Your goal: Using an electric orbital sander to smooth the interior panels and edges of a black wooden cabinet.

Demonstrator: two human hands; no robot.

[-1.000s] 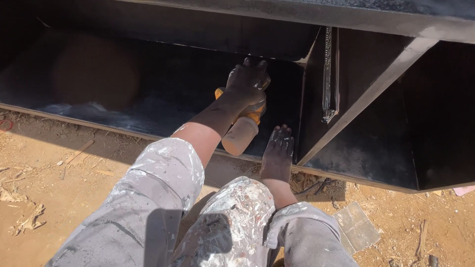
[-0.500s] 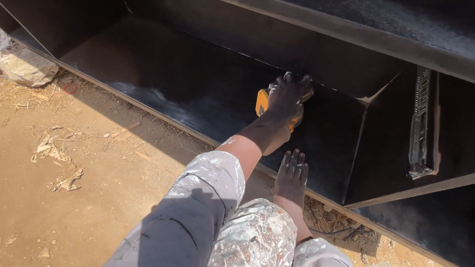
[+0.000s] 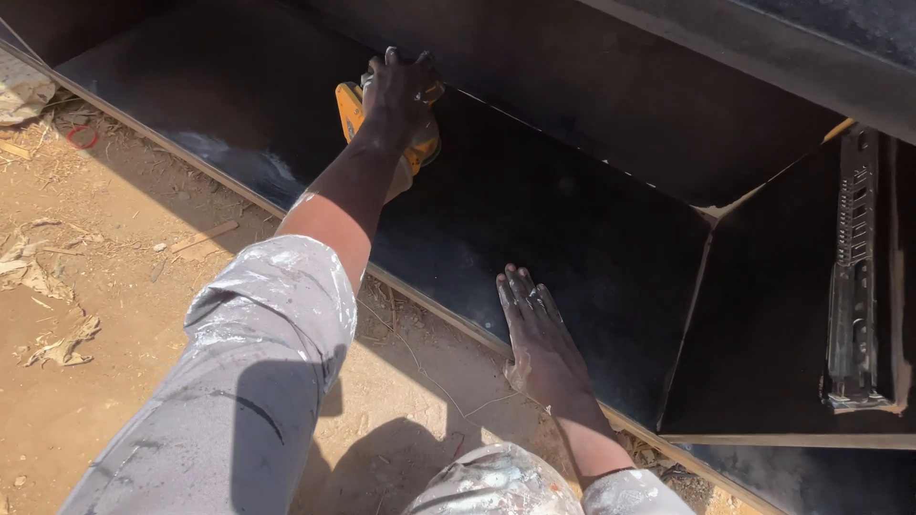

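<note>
Slippage is the main risk I see: the left hand (image 3: 399, 91) is clamped over the top of a yellow power sander (image 3: 382, 124) at the far end of a full arm stretch, so the grip looks weak for steering, and the tool could skid off line and gouge the dark panel (image 3: 534, 205) it rests on. The sander sits at the far left of the black cabinet (image 3: 668, 114), close to where the panel meets the back wall; a bump against that wall could kick it sideways. The right hand (image 3: 539, 334) lies flat, fingers spread, holding nothing, on the near edge of the same panel, well apart from the tool. It props the body, and if it slides on the dust the whole lean could collapse forward. Pale dust (image 3: 239, 157) smears the panel to the left of the sander, which would make that footing slick.

As for what holds what: the large left compartment contains only the sander and the dust. The right compartment, past a slanted divider (image 3: 695, 286), carries a metal drawer slide (image 3: 852, 277) fixed to its side wall and nothing loose that I can make out. Wood scraps (image 3: 57, 277) litter the sandy ground (image 3: 124, 401) at near left.
</note>
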